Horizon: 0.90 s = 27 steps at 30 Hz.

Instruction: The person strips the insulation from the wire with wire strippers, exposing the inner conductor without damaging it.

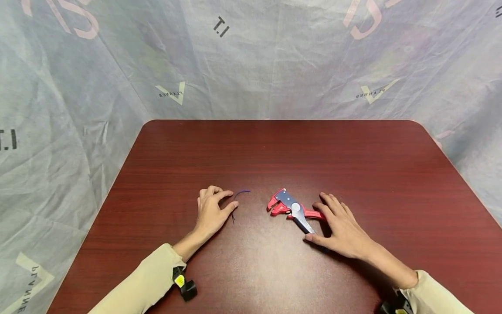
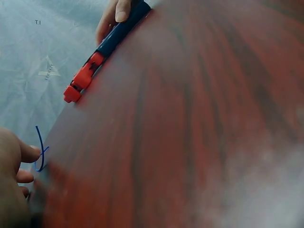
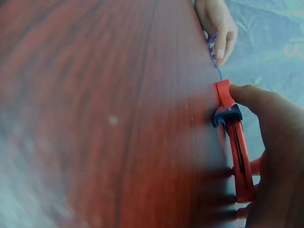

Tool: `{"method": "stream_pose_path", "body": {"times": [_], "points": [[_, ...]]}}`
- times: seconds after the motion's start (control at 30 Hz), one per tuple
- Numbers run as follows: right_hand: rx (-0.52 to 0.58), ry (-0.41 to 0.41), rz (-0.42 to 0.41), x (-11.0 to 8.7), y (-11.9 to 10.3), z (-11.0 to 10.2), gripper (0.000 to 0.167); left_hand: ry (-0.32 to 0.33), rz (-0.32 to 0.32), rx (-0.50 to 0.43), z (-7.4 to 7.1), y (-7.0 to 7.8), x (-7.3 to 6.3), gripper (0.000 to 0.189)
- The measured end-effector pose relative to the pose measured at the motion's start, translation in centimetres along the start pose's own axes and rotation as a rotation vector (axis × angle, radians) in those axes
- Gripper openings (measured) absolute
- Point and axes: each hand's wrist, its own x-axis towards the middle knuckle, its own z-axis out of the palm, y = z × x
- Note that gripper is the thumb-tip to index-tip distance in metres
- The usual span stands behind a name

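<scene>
A thin blue wire [image 1: 243,191] lies curved on the table beside the left hand [image 1: 211,209]. The thumb and index finger of that hand are parted, with their tips right at the wire. In the left wrist view the wire [image 2: 40,149] overlaps the fingertips. A red and grey wire stripper [image 1: 296,209] lies on the table, its red jaws facing left. Over its handles spreads the right hand [image 1: 345,231], thumb at the dark handle's end and fingers extended past the red handle. The right wrist view shows the stripper [image 3: 241,161] under the thumb and fingers.
Both hands work over a dark red wood-grain table [image 1: 274,152]. A pale printed sheet [image 1: 243,65] hangs behind it and along the sides. Black wrist cameras are strapped below both light sleeves [image 1: 141,279].
</scene>
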Motion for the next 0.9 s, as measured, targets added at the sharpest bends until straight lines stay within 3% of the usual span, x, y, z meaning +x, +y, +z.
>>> {"method": "stream_pose_path", "body": {"times": [0.4,0.9], "points": [[-0.05,0.067,-0.009,0.01,-0.35,0.59,0.078,0.052,-0.011,0.047,0.54,0.07,0.37,0.025],[-0.075,0.085,-0.01,0.23,-0.42,0.87,0.074,0.094,-0.024,0.008,1.05,0.07,1.02,0.02]]}}
